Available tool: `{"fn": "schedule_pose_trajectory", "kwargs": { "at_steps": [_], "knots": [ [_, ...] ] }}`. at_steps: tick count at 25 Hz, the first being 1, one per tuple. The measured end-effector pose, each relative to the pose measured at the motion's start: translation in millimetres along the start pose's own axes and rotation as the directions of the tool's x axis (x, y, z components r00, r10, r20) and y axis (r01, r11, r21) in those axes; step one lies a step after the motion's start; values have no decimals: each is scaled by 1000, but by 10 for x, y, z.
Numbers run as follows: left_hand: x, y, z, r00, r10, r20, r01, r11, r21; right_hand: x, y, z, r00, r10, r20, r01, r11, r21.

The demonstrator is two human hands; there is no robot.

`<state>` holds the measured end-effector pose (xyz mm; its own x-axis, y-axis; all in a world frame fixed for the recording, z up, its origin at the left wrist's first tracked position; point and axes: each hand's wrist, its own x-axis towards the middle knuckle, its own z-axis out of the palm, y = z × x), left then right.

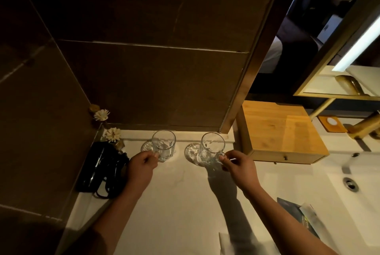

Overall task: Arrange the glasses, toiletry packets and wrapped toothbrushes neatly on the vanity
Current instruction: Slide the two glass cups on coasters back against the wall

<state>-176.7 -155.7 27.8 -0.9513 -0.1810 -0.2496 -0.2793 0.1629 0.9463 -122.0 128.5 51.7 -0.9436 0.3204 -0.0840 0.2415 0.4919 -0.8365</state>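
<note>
Two clear glasses stand upright on the white vanity top, near the back wall. My left hand grips the left glass at its near lower side. My right hand pinches the near side of the right glass. A dark blue toiletry packet lies at the front right, partly hidden by my right forearm, with a clear-wrapped item lying across it. A white packet shows at the bottom edge.
A black hair dryer with its cord lies at the left edge. Two white dried flowers stand in the back-left corner. A wooden drawer box sits to the right of the glasses. Beyond it are the sink basin and a brass tap.
</note>
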Motion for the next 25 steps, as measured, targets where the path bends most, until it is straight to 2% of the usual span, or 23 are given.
{"fn": "schedule_pose_trajectory", "kwargs": {
  "at_steps": [8, 19, 25],
  "knots": [
    [41, -166, 87, 1000, -5, 6, 6, 993, -119, 60, 107, 197, 997, 67, -46, -64, 996, 64],
    [-36, -136, 83, 1000, 4, -6, -5, 993, -114, -76, 48, 546, 968, 181, -172, -155, 976, 151],
    [-26, -147, 70, 1000, 21, 6, -21, 995, -93, -110, 16, 652, 960, 202, -193, -181, 976, 121]
  ]
}}
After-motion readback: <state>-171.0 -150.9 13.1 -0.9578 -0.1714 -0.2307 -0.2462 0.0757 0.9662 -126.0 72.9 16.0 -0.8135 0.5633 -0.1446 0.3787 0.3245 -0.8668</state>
